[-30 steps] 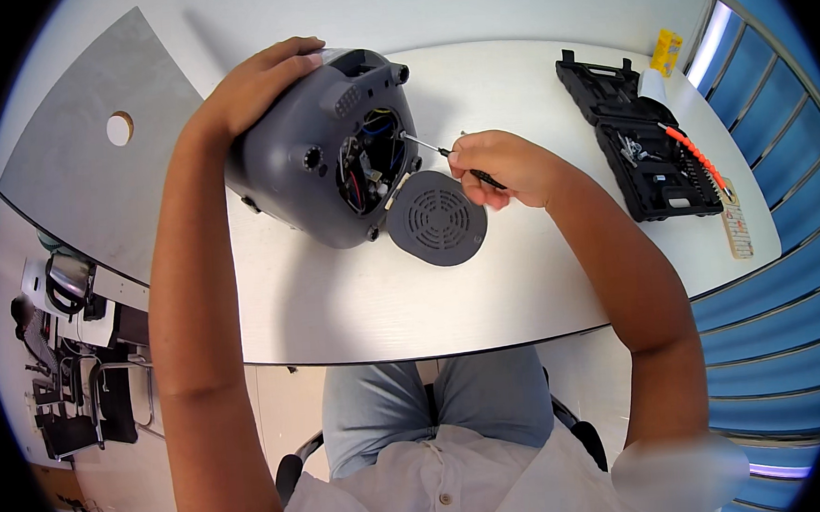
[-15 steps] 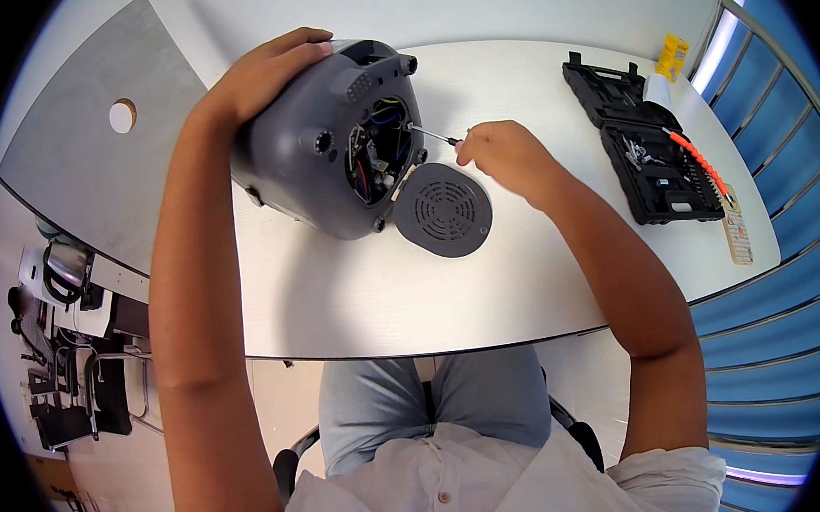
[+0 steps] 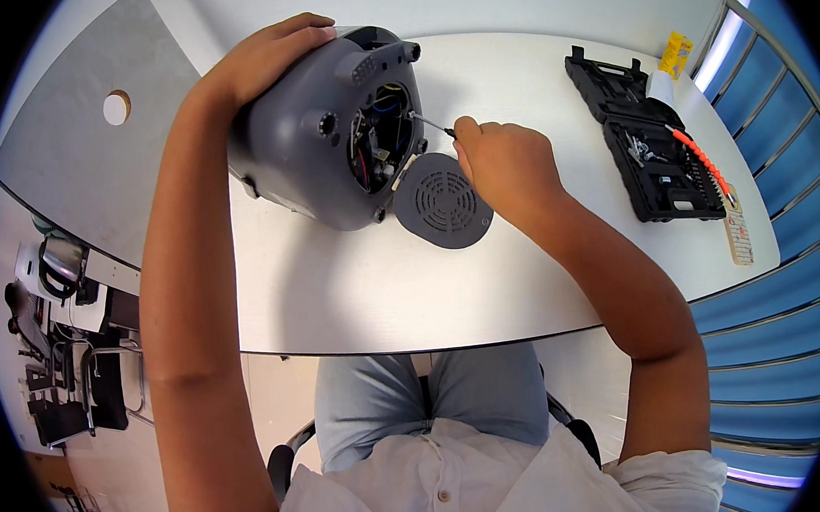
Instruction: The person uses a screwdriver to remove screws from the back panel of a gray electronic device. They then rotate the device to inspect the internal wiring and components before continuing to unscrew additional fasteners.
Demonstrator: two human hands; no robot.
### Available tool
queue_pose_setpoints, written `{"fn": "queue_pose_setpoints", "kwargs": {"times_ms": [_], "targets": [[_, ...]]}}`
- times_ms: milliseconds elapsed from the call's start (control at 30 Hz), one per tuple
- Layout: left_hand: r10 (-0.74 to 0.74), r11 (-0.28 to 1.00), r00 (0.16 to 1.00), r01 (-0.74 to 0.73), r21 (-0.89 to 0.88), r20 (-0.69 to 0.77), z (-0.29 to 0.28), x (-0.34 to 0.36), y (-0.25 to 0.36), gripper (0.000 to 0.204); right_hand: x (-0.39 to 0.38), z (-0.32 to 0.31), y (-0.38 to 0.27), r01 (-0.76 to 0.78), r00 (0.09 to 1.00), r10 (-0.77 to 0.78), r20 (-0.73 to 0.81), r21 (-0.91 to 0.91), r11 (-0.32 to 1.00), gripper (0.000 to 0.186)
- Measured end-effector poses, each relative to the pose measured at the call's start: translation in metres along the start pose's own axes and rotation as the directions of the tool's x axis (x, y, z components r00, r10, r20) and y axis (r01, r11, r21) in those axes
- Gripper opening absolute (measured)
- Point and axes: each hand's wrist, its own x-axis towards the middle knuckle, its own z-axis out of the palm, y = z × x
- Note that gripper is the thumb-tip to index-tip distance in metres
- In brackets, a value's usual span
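A dark grey rice cooker [image 3: 296, 160] lies on its side on the white table, its underside turned to the right. Through the round opening, coloured wires and inner parts [image 3: 379, 140] show. My left hand [image 3: 266, 58] grips the top of the cooker's body, with its fingers laid over the upper edge. In the closed fingers of my right hand [image 3: 507, 161] is a screwdriver [image 3: 432, 123], whose thin shaft reaches to the right rim of the opening. Most of its handle is hidden in the hand. The vented grey bottom cover [image 3: 440, 203] hangs or leans beside the opening, just below my right hand.
An opened black tool case [image 3: 663, 170] with bits and small metal pieces lies at the right. An orange flexible shaft [image 3: 700, 158] rests across it. Behind are a yellow packet [image 3: 676, 55] and a white object. A metal railing [image 3: 777, 121] borders the right side; a grey table [image 3: 64, 118] adjoins left.
My right hand has turned and shifted slightly at the screwdriver, its back now more to the camera and nearer the cover. My left hand stays on the cooker.
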Motion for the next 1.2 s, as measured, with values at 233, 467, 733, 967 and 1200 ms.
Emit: {"fn": "queue_pose_setpoints", "kwargs": {"times_ms": [233,467,733,967,1200], "targets": [[0.058,0.998,0.998,-0.058,0.016,-0.019,0.000,0.000,-0.003,0.054,0.016,-0.010,0.031,-0.571,0.820,0.190,0.540,0.746,0.343,0.022],[0.064,0.998,0.998,-0.064,0.019,0.000,0.000,0.001,-0.001,0.055,0.013,-0.022,0.025,-0.705,0.709,-0.022,0.705,0.709,0.020,0.022],[0.076,0.996,0.997,-0.076,0.041,-0.004,-0.001,0.002,-0.006,0.055,0.001,0.002,0.009,0.008,0.996,-0.003,-0.086,0.064,0.998,0.019],[0.081,0.997,0.997,-0.081,0.018,-0.002,-0.004,0.000,-0.008,0.056,0.003,-0.007,0.005,-0.148,0.975,0.208,-0.081,0.466,0.872,0.019],[0.086,0.993,0.996,-0.084,0.078,-0.015,-0.003,0.004,-0.011,0.054,0.016,-0.016,0.022,-0.706,0.708,-0.003,0.706,0.708,-0.019,0.027]]}}
